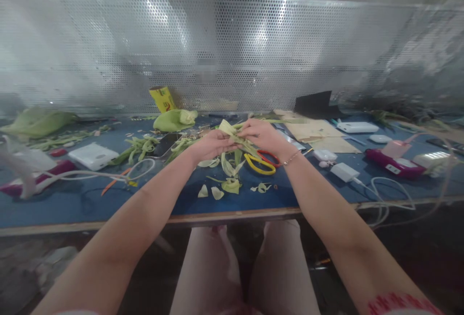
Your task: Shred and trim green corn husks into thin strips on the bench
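Both hands meet over the middle of the blue table (pixel 72 204). My left hand (pixel 210 143) and my right hand (pixel 263 136) are closed on a pale green leaf strip (pixel 235 138) held between them, its loose ends hanging down toward the table. Directly beneath lie yellow-handled scissors (pixel 259 164) with a red loop beside them. Cut leaf scraps (pixel 230 185) lie scattered just in front of the hands.
A folded green leaf bundle (pixel 174 120) and a yellow roll (pixel 163 98) sit behind the hands. Green strips (pixel 139 148), a white box (pixel 93 155) and cables lie left. Cardboard (pixel 315 134), white chargers (pixel 344 172) and a magenta device (pixel 393 163) lie right. A perforated metal screen (pixel 232 49) backs the table.
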`<state>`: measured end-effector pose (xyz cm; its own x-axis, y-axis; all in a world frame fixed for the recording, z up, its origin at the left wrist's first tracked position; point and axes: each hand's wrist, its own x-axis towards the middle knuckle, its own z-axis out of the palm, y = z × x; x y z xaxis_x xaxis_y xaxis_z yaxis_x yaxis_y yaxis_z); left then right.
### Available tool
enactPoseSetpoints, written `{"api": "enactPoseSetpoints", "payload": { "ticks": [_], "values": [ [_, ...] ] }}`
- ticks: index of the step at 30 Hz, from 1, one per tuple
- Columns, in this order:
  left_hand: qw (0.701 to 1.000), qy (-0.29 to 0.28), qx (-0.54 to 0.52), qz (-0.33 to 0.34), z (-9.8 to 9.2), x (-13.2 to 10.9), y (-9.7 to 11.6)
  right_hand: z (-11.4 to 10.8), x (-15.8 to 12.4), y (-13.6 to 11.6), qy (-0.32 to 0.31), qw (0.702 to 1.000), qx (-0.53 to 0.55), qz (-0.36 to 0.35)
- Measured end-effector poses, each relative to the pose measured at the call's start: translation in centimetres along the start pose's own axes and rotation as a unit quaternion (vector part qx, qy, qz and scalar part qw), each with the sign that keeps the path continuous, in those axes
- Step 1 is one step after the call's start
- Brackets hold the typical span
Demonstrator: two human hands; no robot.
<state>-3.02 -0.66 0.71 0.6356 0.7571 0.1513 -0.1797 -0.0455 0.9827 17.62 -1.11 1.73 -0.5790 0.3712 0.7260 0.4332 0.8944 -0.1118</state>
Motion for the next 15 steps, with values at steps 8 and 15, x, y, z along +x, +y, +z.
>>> {"api": "enactPoseSetpoints", "payload": {
  "ticks": [8, 15],
  "values": [
    [0.996, 0.083, -0.029, 0.015, 0.6, -0.1, 0.4, 0.1, 0.7, -1.9, -0.008, 0.999, -0.046, -0.002],
    [0.991, 0.128, -0.036, 0.027, 1.0, 0.3, 0.2, 0.9, 0.9, -2.7, 0.025, 0.999, -0.012, 0.045]
  ]
}}
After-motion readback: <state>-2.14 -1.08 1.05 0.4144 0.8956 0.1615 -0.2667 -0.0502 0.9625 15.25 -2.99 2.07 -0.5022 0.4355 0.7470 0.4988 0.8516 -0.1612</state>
